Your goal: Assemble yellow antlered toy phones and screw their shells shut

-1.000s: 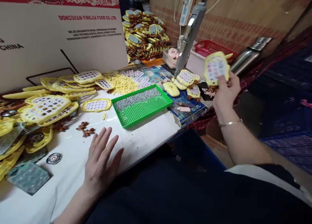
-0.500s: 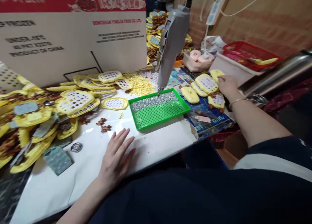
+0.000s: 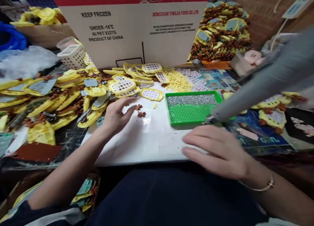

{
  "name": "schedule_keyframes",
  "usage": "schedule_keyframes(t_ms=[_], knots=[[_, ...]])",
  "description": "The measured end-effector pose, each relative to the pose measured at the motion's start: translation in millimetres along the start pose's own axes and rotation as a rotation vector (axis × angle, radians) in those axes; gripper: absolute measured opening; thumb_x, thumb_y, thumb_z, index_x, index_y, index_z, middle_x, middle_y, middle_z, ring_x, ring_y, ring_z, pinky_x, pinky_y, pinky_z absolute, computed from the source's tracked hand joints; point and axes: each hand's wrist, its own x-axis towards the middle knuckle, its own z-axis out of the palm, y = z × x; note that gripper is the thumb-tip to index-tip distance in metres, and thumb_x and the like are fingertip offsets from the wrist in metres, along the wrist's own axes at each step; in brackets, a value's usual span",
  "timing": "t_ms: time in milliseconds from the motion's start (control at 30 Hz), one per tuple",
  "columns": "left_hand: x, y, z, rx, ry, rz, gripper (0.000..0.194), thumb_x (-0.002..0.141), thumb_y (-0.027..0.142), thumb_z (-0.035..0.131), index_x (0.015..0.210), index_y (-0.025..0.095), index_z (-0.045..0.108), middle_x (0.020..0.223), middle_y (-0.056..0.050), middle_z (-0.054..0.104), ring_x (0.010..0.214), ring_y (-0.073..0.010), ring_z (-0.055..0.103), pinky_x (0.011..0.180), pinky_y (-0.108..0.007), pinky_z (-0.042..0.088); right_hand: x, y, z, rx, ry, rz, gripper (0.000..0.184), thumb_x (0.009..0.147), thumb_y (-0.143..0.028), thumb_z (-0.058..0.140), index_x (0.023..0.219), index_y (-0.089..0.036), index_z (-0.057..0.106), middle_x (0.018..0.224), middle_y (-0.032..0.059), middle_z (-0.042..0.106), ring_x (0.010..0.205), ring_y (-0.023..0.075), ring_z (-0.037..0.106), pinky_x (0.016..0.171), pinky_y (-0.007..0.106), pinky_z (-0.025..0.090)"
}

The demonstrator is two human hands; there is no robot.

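My left hand [image 3: 116,116] is over the left part of the white work surface, thumb and fingers apart and nothing visible in it. Just beyond its fingers lie small brown plastic pieces [image 3: 140,114] and a yellow casing panel with white holes [image 3: 124,86]. My right hand [image 3: 218,150] is in front of a green tray [image 3: 193,122], fingers stretched out, holding nothing that I can see. Silvery screws [image 3: 196,99] cover the far half of that tray. A grey electric screwdriver [image 3: 255,78] slants down from the upper right, its tip close behind my right hand.
Several yellow casings with circuit boards [image 3: 41,86] are piled at left. Small yellow buttons [image 3: 177,81] are heaped behind the tray. A printed carton [image 3: 137,29] stands at the back. More casings [image 3: 272,116] lie at right, near a pink strip [image 3: 247,133].
My right hand has left the yellow casings at right and come to the tray's front. My left hand has lifted toward the casings. The screwdriver now tilts strongly, and the view has turned left.
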Motion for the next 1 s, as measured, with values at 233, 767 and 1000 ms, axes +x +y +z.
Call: schedule_keyframes(t_ms=[233, 767, 1000], knots=[[17.2, -41.5, -60.9, 0.122, 0.188, -0.193, 0.023, 0.086, 0.029, 0.057, 0.097, 0.013, 0.068, 0.090, 0.002, 0.074, 0.082, -0.0145, 0.070, 0.083, -0.033, 0.057, 84.8, 34.4, 65.4, -0.498, -0.523, -0.009, 0.020, 0.093, -0.022, 0.051, 0.089, -0.015, 0.069, 0.081, 0.0092, 0.071, 0.072, 0.0188, 0.062, 0.056, 0.029, 0.037], [-41.9, -67.4, -86.4, 0.232, 0.286, -0.246, 0.010, 0.083, 0.030, 0.057, 0.081, 0.024, 0.064, 0.078, -0.004, 0.067, 0.072, -0.0199, 0.061, 0.074, -0.036, 0.049, 157.5, 20.6, 189.7, -0.310, -0.791, 0.141, 0.022, 0.089, -0.026, 0.056, 0.101, -0.012, 0.067, 0.113, 0.0155, 0.067, 0.096, 0.0251, 0.063, 0.066, 0.031, 0.040], [-85.6, -54.6, -76.7, 0.483, 0.118, -0.137, 0.023, 0.084, 0.044, 0.060, 0.086, 0.021, 0.064, 0.084, -0.008, 0.064, 0.084, -0.0250, 0.061, 0.079, -0.038, 0.047, 151.8, 25.9, 195.4, -0.230, -0.728, 0.212, 0.018, 0.086, -0.020, 0.056, 0.099, -0.018, 0.067, 0.098, 0.0080, 0.072, 0.089, 0.0203, 0.063, 0.069, 0.028, 0.039]])
